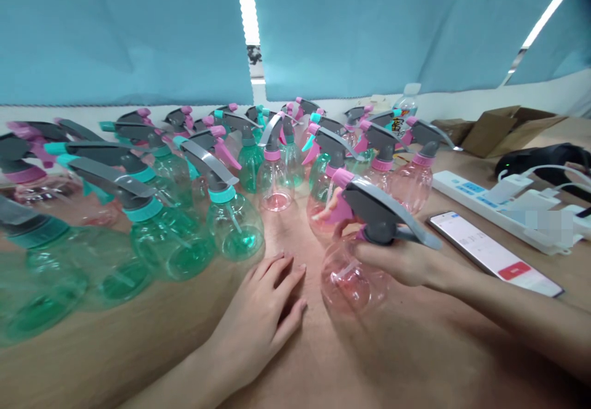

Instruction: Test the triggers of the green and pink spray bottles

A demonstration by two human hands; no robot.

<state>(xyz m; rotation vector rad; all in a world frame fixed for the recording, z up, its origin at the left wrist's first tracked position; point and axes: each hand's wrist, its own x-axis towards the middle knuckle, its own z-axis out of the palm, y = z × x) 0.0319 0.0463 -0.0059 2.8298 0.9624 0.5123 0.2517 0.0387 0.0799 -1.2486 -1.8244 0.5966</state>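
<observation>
My right hand (392, 260) is closed around the neck of a pink spray bottle (353, 273) with a grey trigger head and pink nozzle, which stands on the wooden table (323, 360) in front of me. My left hand (261, 313) lies flat on the table just left of that bottle, fingers stretched out and holding nothing. Right beside its fingertips stands a green spray bottle (233, 224) with a teal collar.
Several green and pink spray bottles crowd the table's left and back. A phone (494, 252) with a lit screen lies to the right, a white power strip (503, 206) with chargers behind it. Cardboard boxes (508, 127) sit at the back right under blue curtains.
</observation>
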